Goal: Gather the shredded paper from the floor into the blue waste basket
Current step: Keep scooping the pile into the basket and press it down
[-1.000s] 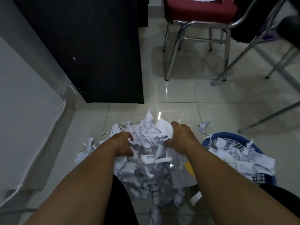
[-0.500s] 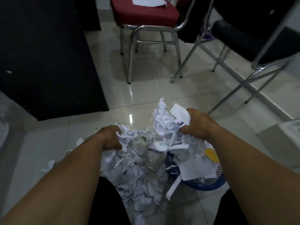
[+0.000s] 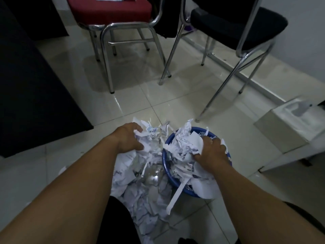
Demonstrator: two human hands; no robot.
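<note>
Most of the blue waste basket (image 3: 164, 161) is hidden by white, crumpled shredded paper (image 3: 151, 191) — wads are clutched by the left hand (image 3: 129, 138) and, seemingly, the right hand (image 3: 212, 152).

Shredded paper (image 3: 146, 184) everywhere: thin, matt white stuff, crumpled and creased, some scraps printed in blue ink. The waste basket (image 3: 163, 161) is blue plastic, with a smooth rim and a slight sheen. Now the floor (image 3: 184, 103): pale glazed tiles, very glossy, throwing back the light and the chair legs. The red chair (image 3: 109, 7) has a matt cloth seat on bright chromed metal tubing. The black chair (image 3: 237, 25) beside it has matt dark upholstery and the same polished tube frame. The dark cabinet (image 3: 35, 95) on the left looks flat, matt and smooth.
</note>
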